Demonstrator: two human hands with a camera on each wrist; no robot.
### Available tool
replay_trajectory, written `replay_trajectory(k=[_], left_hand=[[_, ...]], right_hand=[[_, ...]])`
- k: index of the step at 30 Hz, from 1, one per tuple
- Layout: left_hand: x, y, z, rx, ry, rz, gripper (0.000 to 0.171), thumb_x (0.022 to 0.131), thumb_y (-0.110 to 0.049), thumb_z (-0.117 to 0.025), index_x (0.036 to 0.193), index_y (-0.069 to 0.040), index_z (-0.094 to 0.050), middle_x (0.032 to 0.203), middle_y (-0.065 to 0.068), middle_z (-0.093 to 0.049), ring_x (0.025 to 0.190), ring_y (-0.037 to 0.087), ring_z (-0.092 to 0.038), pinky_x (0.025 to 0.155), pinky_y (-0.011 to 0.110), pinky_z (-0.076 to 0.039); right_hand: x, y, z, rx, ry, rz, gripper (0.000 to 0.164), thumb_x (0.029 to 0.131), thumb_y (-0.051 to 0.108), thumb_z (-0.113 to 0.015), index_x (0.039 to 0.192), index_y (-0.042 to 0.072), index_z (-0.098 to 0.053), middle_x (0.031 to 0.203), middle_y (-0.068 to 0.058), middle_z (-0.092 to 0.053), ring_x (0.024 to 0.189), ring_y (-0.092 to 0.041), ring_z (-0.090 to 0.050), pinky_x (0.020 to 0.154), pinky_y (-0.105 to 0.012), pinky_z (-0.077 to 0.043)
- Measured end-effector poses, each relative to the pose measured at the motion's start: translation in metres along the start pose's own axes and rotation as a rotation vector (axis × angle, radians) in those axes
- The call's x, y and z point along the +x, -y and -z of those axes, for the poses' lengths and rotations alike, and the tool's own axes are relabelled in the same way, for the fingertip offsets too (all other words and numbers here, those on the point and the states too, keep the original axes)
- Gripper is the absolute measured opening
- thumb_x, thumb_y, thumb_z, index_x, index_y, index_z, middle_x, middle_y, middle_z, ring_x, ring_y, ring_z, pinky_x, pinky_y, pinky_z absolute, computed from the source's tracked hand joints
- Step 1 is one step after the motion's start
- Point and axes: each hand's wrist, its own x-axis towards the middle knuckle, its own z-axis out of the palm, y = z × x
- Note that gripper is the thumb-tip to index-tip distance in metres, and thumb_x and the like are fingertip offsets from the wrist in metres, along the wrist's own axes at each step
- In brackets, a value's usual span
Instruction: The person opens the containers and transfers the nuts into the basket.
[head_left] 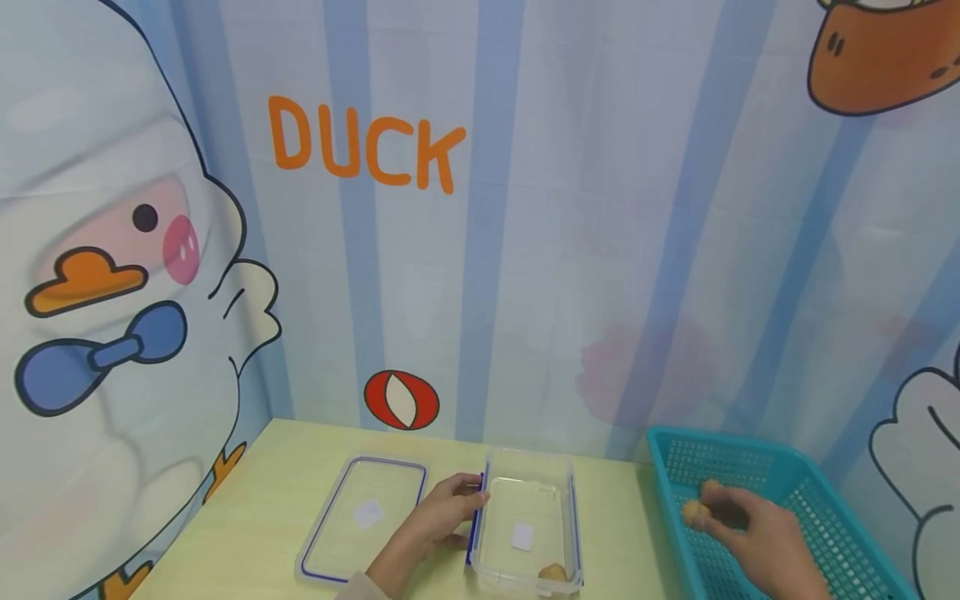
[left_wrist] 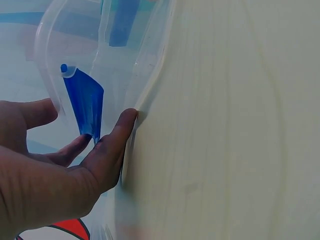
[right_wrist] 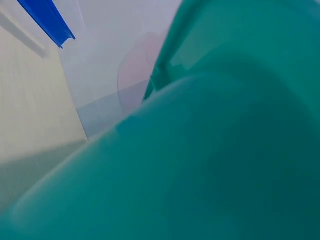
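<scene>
My left hand (head_left: 448,510) touches the left side of a clear plastic food container (head_left: 525,500) with blue side clips. Its fingers are spread along the wall, with fingertips at the rim and beside the hanging blue clip (left_wrist: 87,105). One walnut-like tan ball (head_left: 553,572) lies in the container's near right corner. Inside the teal basket (head_left: 828,521), my right hand (head_left: 761,533) pinches another walnut-like ball (head_left: 693,514) between thumb and fingers. A further tan ball (head_left: 711,486) shows just beyond those fingertips. In the right wrist view the basket wall (right_wrist: 150,170) hides the hand.
Left of the container, a clear lid (head_left: 360,533) with a blue seal lies flat on the pale wooden table (head_left: 247,508). A printed curtain (head_left: 540,250) hangs behind the table. The basket's raised rim (head_left: 667,500) stands between the container and the right hand.
</scene>
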Motion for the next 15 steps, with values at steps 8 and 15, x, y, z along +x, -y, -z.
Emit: replay_trajectory(k=[8, 15], left_hand=[[0.0003, 0.0014, -0.0001, -0.005, -0.001, -0.002, 0.055, 0.105, -0.024, -0.069, 0.151, 0.001, -0.051, 0.144, 0.021, -0.058, 0.124, 0.04, -0.062, 0.079, 0.047, -0.061], [0.0009, 0.0023, 0.0001, -0.009, 0.002, -0.006, 0.055, 0.105, -0.024, -0.068, 0.15, 0.001, -0.051, 0.144, 0.021, -0.058, 0.125, 0.04, -0.062, 0.078, 0.046, -0.062]], right_hand=[[-0.0006, -0.0006, -0.0004, -0.009, 0.001, -0.008, 0.087, 0.091, 0.073, -0.066, 0.137, -0.001, -0.066, 0.128, -0.024, -0.07, 0.11, -0.038, -0.07, 0.088, -0.056, -0.058], [-0.0011, -0.0017, -0.0017, -0.018, 0.009, 0.0, 0.087, 0.092, 0.074, -0.065, 0.136, -0.001, -0.066, 0.129, -0.026, -0.069, 0.11, -0.04, -0.069, 0.087, -0.058, -0.057]])
